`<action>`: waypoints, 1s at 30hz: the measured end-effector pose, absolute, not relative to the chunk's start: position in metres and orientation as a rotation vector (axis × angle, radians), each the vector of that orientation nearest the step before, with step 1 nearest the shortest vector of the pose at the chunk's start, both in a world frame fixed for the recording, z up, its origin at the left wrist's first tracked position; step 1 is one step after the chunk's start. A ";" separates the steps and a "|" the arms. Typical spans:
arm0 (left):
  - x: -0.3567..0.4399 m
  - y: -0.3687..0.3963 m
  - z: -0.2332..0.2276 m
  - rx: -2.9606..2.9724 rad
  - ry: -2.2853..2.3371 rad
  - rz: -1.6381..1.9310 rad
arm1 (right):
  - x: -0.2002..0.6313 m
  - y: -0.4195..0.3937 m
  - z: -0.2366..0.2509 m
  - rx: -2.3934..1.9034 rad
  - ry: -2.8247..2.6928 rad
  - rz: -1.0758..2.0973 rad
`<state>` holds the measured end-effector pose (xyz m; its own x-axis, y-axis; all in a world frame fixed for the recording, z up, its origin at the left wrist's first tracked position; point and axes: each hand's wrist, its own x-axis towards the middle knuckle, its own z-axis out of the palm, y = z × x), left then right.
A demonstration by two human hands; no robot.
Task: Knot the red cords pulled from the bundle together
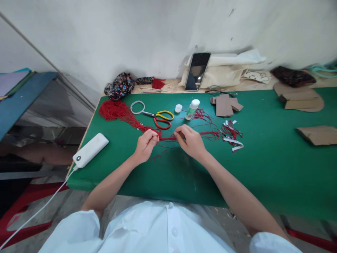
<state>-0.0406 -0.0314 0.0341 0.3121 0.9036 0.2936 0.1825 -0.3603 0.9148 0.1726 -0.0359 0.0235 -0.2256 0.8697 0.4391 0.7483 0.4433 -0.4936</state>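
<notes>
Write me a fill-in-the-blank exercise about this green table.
The bare left hand and bare right hand are at thin strands coloured ____.
The metal scissors have one red handle and one ____ handle.
The green-labelled plastic bottle stands to the ____ of the small white cap.
The rectangular white power bank lies nearer the ____ hand.
Missing words: red; yellow; right; left.

Threads [167, 139]: red, between your left hand [146, 144] and your right hand [191, 142]
Scissors [153, 115]: one handle yellow, the other red, ahead of your left hand
Tabletop [168, 186]: green, under both
Cloth bundle [120, 86]: black, flower-patterned, beyond your left hand
</notes>
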 end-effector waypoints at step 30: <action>-0.047 -0.014 0.053 0.753 0.718 0.962 | 0.200 -0.006 -0.006 -1.704 -2.080 0.251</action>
<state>-0.0469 -0.0141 0.0529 0.3918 0.8991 -0.1953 -0.4429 0.3704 0.8165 0.1998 -0.0056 -0.0060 -0.1460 0.9651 0.2176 0.8857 0.2255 -0.4057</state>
